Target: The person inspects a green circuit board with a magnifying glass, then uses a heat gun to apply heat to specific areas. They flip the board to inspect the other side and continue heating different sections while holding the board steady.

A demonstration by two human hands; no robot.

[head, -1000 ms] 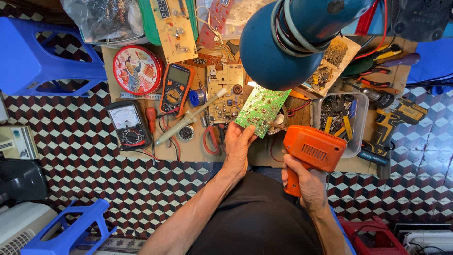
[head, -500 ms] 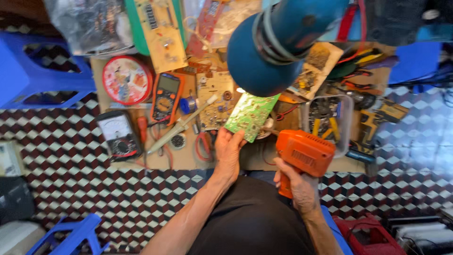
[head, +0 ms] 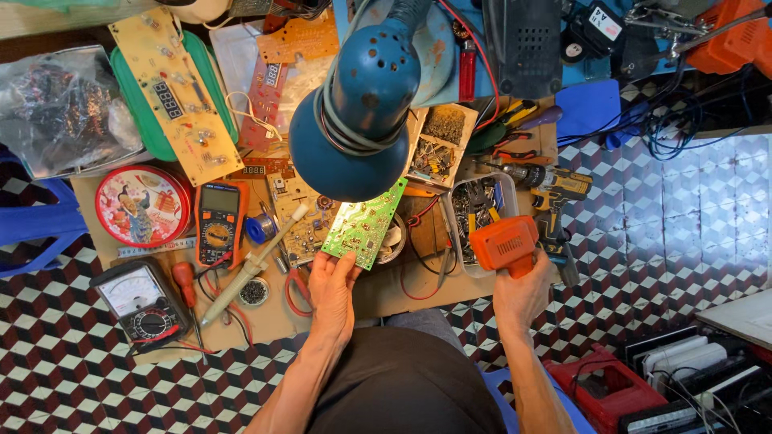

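Pinched by its lower corner in the left hand (head: 334,283), a green circuit board (head: 364,224) is held tilted above the cluttered workbench (head: 378,293), its long axis running from that hand up and to the right, toward the blue lamp shade (head: 354,120). An orange soldering gun (head: 505,244) is gripped in the closed right hand (head: 523,291), well apart from the board, beside a clear parts tray (head: 474,209).

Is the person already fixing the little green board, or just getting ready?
Looks like just getting ready. Done: the green circuit board is picked up in the left hand and held under the blue lamp. In hand: the right hand grips an orange tool, held away from the board. Left: tool and board have not met.
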